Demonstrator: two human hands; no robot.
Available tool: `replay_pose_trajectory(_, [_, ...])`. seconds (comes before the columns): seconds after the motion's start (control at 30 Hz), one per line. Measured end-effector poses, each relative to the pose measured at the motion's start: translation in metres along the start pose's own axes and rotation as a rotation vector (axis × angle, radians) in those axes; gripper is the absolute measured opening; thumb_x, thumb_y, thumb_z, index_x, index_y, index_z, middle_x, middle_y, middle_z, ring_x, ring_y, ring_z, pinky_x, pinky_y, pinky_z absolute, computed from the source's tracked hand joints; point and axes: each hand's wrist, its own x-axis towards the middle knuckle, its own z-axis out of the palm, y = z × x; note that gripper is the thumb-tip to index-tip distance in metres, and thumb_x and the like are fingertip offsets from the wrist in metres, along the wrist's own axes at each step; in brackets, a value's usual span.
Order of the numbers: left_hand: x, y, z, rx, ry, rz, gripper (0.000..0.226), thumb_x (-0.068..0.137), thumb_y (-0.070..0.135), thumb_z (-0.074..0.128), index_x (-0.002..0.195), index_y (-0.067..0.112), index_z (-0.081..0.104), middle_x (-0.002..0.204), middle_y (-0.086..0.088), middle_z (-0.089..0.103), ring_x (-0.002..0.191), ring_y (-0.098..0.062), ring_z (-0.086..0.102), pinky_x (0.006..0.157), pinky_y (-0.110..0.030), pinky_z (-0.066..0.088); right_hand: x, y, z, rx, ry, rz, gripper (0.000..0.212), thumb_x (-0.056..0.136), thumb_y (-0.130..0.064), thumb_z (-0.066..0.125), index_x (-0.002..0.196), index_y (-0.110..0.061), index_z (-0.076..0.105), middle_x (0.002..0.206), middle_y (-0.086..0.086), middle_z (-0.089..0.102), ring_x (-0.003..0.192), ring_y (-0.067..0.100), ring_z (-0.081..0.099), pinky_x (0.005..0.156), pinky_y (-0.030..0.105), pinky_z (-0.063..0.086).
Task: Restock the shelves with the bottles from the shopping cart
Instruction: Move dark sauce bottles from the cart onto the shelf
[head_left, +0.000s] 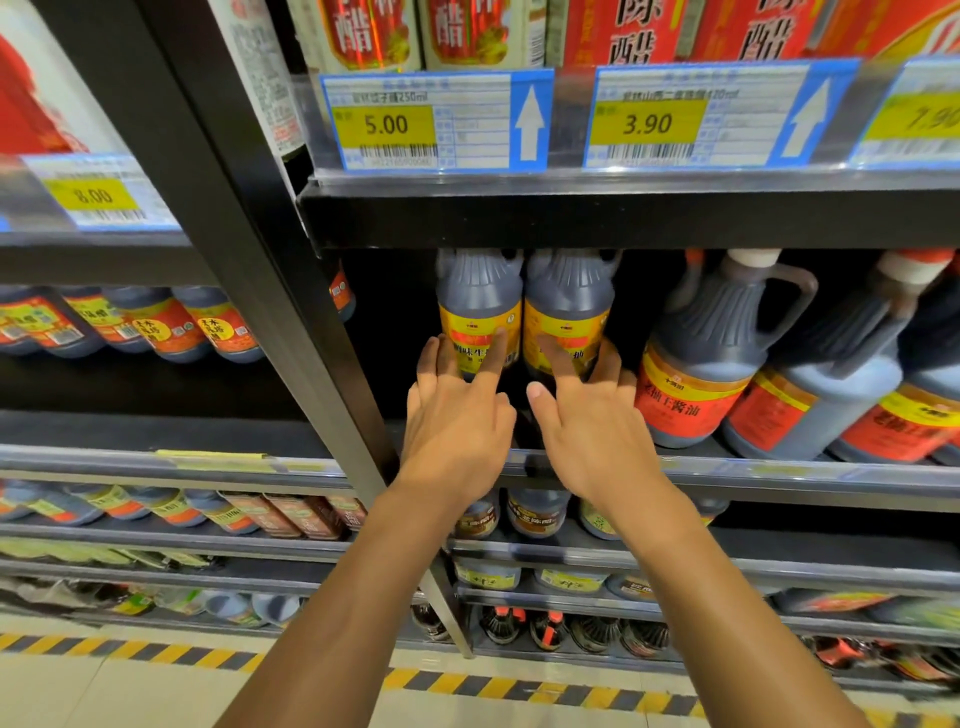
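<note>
Pressing two soy sauce bottles on the shelf (675, 470): our left hand (457, 415) on the left bottle (480, 306), right hand (587, 421) on the right bottle (566, 306). Fingers straight on the labels, nothing grasped. Bottles upright, touching, long axis vertical, labels facing us. Handled jugs (711, 353) just right.
</note>
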Motion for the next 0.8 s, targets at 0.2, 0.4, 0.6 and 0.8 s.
replay_pose_trajectory(0.2, [0.015,-0.005,0.008,0.028,-0.059,-0.003,0.068,0.103,0.028,0.037,0.160,0.035,0.000,0.166,-0.021,0.004,0.154,-0.030,-0.012,0.123,-0.046,0.011,0.013,0.000,0.003,0.025,-0.034,0.001,0.052,0.106,-0.043,0.033,0.155,-0.043,0.015,0.157,0.027,0.016,0.130,0.048,0.041,0.098,0.054,0.046])
replay_pose_trajectory(0.4, [0.007,0.002,0.002,0.023,-0.068,-0.038,0.070,0.103,0.027,0.037,0.159,0.037,-0.004,0.168,-0.017,-0.003,0.154,-0.027,-0.014,0.123,-0.044,0.011,0.008,-0.001,0.000,-0.066,-0.039,-0.021,0.044,0.108,-0.040,0.033,0.149,-0.029,0.039,0.144,0.028,0.043,0.119,0.048,0.052,0.095,0.053,0.048])
replay_pose_trajectory(0.6, [-0.007,0.005,0.002,0.077,-0.051,-0.058,0.069,0.104,0.029,0.037,0.161,0.028,-0.002,0.168,-0.014,0.000,0.155,-0.028,-0.008,0.121,-0.046,0.017,0.003,0.005,-0.001,-0.038,0.006,-0.059,0.059,0.104,-0.047,0.040,0.158,-0.034,0.019,0.160,0.025,0.016,0.128,0.046,0.043,0.100,0.049,0.044])
replay_pose_trajectory(0.8, [-0.033,0.003,0.020,0.125,0.049,0.082,0.061,0.104,0.041,0.032,0.160,0.028,0.012,0.169,-0.001,0.004,0.155,-0.022,-0.009,0.123,-0.038,0.000,-0.026,0.029,0.005,0.056,0.184,-0.247,0.058,0.101,-0.044,0.044,0.154,-0.024,0.033,0.157,0.014,0.027,0.135,0.034,0.037,0.114,0.044,0.034])
